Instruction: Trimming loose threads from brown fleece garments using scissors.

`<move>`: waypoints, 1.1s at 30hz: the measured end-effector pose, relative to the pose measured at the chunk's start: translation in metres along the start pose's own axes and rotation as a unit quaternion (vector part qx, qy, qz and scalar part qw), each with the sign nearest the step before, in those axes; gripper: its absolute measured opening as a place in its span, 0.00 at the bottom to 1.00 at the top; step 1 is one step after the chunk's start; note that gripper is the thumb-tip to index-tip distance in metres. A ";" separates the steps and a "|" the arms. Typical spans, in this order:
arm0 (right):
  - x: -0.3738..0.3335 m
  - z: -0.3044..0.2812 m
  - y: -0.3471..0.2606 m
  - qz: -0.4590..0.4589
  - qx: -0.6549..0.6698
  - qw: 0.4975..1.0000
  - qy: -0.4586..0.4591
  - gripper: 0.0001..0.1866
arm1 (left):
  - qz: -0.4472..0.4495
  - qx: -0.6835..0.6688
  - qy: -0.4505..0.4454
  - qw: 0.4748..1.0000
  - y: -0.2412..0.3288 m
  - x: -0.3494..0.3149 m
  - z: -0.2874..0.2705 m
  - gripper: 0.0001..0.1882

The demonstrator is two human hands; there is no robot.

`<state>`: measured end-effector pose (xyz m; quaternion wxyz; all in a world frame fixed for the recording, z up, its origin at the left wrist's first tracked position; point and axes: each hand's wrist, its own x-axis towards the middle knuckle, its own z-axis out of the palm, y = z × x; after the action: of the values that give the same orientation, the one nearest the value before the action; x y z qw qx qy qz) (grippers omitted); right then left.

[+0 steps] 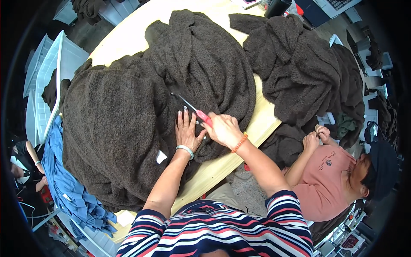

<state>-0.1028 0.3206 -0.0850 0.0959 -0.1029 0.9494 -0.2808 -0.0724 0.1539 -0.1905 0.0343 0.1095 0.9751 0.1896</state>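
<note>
A dark brown knitted garment [201, 55] lies bunched in front of me, its folds running into a larger dark brown knitted heap [111, 115] on the left. My right hand [223, 129] is closed round the red handle of a crochet hook [188, 104]. The hook's thin metal shaft points up and left, its tip over the knit; whether it catches a thread is too small to tell. Flat on the knit just left of the handle rests my left hand [186, 132], its fingers stretched out. A small white label [161, 156] shows on the heap beside my left wrist.
Another dark knitted pile [295, 68] covers the right of the pale wooden table [267, 118]. A person in a pink shirt [325, 182] works close on my right. Blue cloth [70, 184] hangs at the left edge, near a white plastic bin [55, 85]. A black cylinder [277, 7] stands far right.
</note>
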 end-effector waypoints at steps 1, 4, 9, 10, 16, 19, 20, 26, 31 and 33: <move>-0.015 -0.003 0.005 -0.004 -0.010 1.000 -0.012 0.15 | 0.000 -0.004 -0.001 1.000 0.001 0.000 0.000 0.43; -0.069 -0.023 0.013 0.026 -0.020 0.994 -0.105 0.16 | -0.017 0.003 -0.011 1.000 0.003 0.000 -0.006 0.41; -0.124 -0.048 0.005 0.144 0.000 0.956 -0.256 0.19 | -0.011 -0.004 0.007 1.000 0.000 0.001 -0.006 0.40; -0.124 -0.046 0.005 0.146 -0.001 0.956 -0.255 0.19 | -0.009 -0.008 0.002 1.000 0.003 0.002 -0.007 0.39; -0.073 -0.020 0.002 0.079 0.031 0.994 -0.067 0.17 | 0.009 -0.011 -0.005 1.000 0.006 0.003 -0.005 0.37; -0.075 -0.026 -0.005 0.096 0.025 0.990 -0.096 0.17 | 0.006 -0.016 -0.010 1.000 0.003 0.003 -0.006 0.36; -0.080 -0.026 -0.005 0.094 0.023 0.991 -0.096 0.17 | 0.004 -0.017 -0.007 1.000 0.002 0.002 -0.006 0.36; -0.086 -0.012 -0.008 0.099 0.003 0.991 -0.095 0.16 | 0.007 -0.018 -0.014 1.000 0.001 -0.001 -0.007 0.35; -0.011 -0.004 -0.008 0.041 0.034 0.999 0.001 0.16 | 0.009 -0.016 -0.021 1.000 0.004 0.001 -0.004 0.35; -0.018 -0.006 0.002 0.030 0.032 0.999 0.014 0.17 | 0.012 -0.014 -0.027 0.999 0.007 0.002 -0.003 0.36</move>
<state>-0.0878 0.3295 -0.0785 0.0938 -0.0674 0.9438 -0.3098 -0.0729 0.1597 -0.1846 0.0601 0.1261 0.9698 0.2001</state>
